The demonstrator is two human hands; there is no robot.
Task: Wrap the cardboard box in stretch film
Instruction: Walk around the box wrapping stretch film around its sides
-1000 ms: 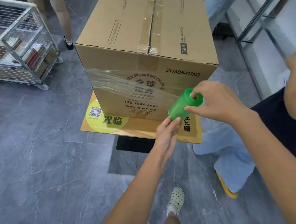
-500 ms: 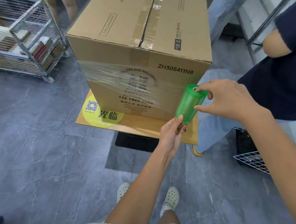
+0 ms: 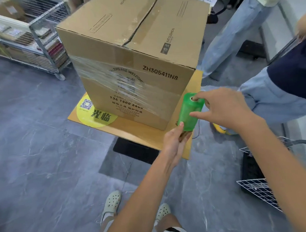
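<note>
Grey stone floor (image 3: 35, 157) fills the view. On it, toward 12 o'clock, a big cardboard box (image 3: 136, 45) stands upright, its top flaps taped shut and the code ZH305411N8 printed on the near face. At 2 o'clock a second person in pale jeans (image 3: 233, 31) stands just beyond the box. A wire cart (image 3: 43, 38) loaded with goods sits at 10 o'clock, apart from the box. The box rests on a flat wooden board (image 3: 131, 129), which sticks out past it at 6 and 7 o'clock. A wire basket (image 3: 259, 190) lies at 4 o'clock.

A band of clear film (image 3: 111, 79) lies across the middle of the near face, wrinkled over the printing, and runs from the box's 9 o'clock edge down toward its 5 o'clock corner. There it meets a green roll (image 3: 190, 112), held nearly upright just beside that corner, at 3 o'clock from the middle of the view.

The right hand (image 3: 224, 108) grips the top of the roll, forefinger hooked into the core hole and thumb pressed on the side. The left hand (image 3: 174, 141) holds the bottom end from 7 o'clock, thumb on the green side and fingers closed under the core.

A yellow round sticker (image 3: 95, 117) with a code square marks the board at its 9 o'clock end. Pale clogs (image 3: 112, 201) show at 6 o'clock.
</note>
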